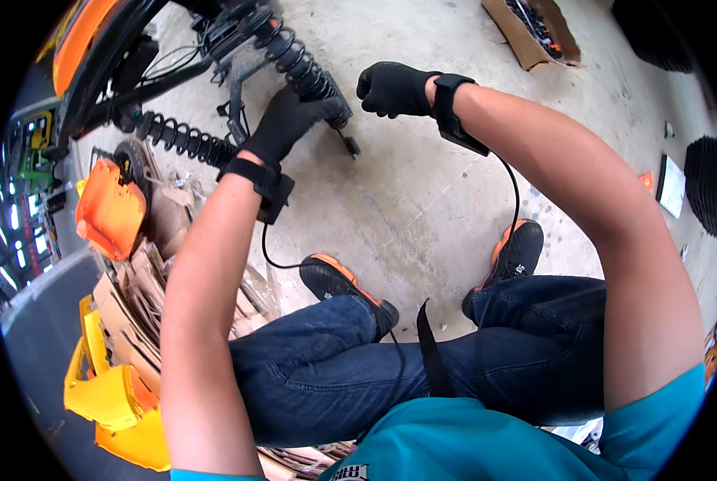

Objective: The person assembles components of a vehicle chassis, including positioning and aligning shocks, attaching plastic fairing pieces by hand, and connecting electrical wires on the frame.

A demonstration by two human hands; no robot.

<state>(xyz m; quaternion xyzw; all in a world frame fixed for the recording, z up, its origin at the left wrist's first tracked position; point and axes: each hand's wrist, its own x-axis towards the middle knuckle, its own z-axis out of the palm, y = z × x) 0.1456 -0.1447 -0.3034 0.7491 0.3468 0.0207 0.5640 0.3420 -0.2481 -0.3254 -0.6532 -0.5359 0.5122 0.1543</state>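
the person is squatting on the concrete floor (423, 200), working at the rear of an orange scooter frame (86, 40). the left hand (286, 120), in a black glove, is wrapping around the lower end of a black coil shock absorber (298, 64), fingers closing over the bottom mount just above the floor. the right hand (392, 88), also gloved, is hovering just beside it, curled into a loose fist; i cannot tell whether it is pinching anything small.

that shock looks heavy and rigid, steel spring over a damper body, likely greasy, so the gloves are helping the grip. the solid end near the mount seems the sensible place to hold, since the coils could pinch fingers. a second shock absorber (178, 136) is lying lower left, near an orange panel (110, 208) and flattened cardboard (134, 305).
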